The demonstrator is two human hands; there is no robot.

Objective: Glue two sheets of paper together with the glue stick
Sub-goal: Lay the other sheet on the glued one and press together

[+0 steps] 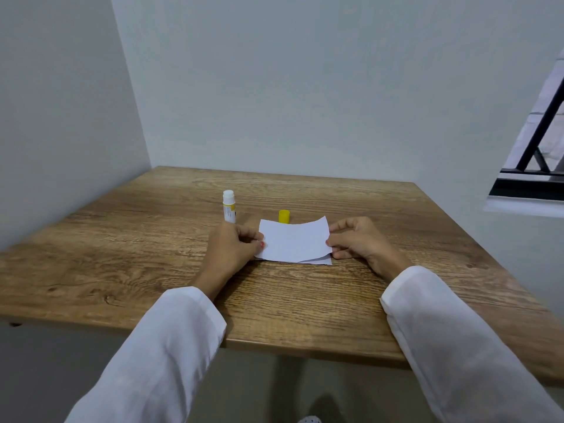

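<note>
While the uncapped stick (229, 206) and cap (283, 216) stand behind the sheets (294, 242), left hand (232, 249) and right hand (357, 239) pinch the top sheet's ends, lowering it; pressing flat apparently remains.

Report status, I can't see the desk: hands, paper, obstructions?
Left hand and right hand each pinch the top sheet, over the bottom sheet. Glue stick uncapped, upright. Nothing blocking.
</note>
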